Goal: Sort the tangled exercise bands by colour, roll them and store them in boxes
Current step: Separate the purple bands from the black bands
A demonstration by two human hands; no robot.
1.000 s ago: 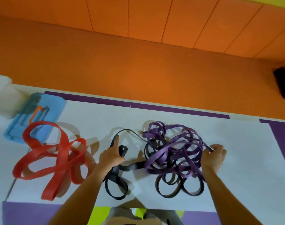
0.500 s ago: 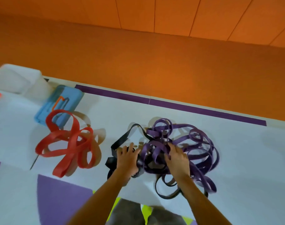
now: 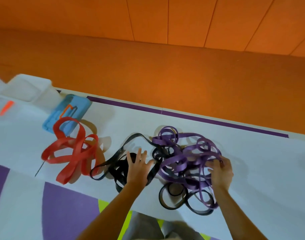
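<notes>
A tangle of flat purple rubber bands (image 3: pixel 176 161), threaded with narrow black rubber bands (image 3: pixel 119 168), is spread in loose loops on the white surface (image 3: pixel 261 170). Its right edge is gripped by the curled right hand (image 3: pixel 219 172). The black loops are pressed under the flat, spread left hand (image 3: pixel 137 168).

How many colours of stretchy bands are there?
3: red bands on the left; black bands in the middle under the left hand; purple bands, right, gripped by the right hand. The tangle may hide more.

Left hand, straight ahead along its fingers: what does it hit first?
Probably the black band's far loop, arching just past the left hand, with bare table between. Loop height is unclear, so the hand might slip under.
</notes>
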